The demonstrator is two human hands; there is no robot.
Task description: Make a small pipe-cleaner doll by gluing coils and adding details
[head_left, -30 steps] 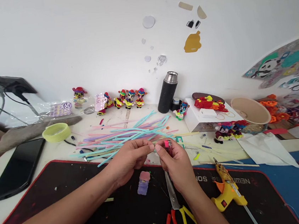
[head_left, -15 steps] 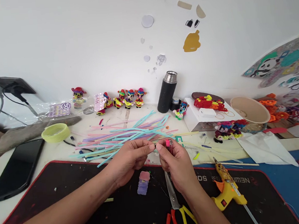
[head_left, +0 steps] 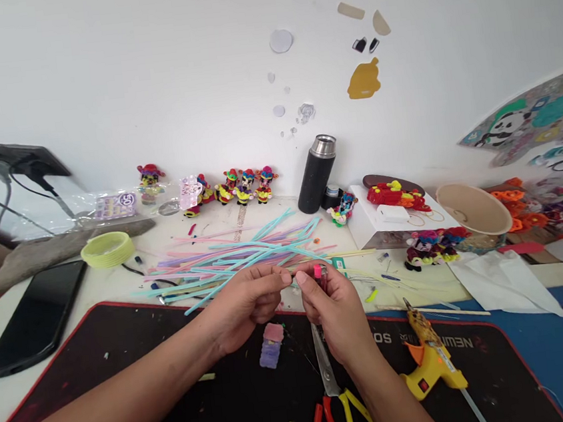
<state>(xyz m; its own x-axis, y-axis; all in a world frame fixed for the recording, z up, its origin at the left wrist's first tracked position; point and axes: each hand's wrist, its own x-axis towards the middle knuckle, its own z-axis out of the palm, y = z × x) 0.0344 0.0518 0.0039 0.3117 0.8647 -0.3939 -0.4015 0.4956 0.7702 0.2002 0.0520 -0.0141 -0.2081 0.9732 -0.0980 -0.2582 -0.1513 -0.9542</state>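
Observation:
My left hand (head_left: 251,301) is closed in a pinch, its fingertips close to those of my right hand; what they pinch is too small to make out. In my right hand (head_left: 334,306) a lighter with a pink top (head_left: 319,271) is held among curled fingers, while the thumb and forefinger are pressed together. Both hands are over the far edge of the black mat (head_left: 151,365). Below them lie a pink and purple fuzzy piece (head_left: 271,345) and scissors (head_left: 329,374) with red and yellow handles, partly beside my right wrist.
Pastel pipe cleaners (head_left: 236,256) spread behind the hands. A yellow glue gun (head_left: 435,362) lies at the right. A black bottle (head_left: 316,175), small figures (head_left: 243,187) and a white box (head_left: 371,225) stand near the wall. A phone (head_left: 34,317) and yellow-green rings (head_left: 108,249) are at left.
The view has shifted slightly, so the objects appear a little to the right. Both hands keep nearly the same pose, fingertips still close together.

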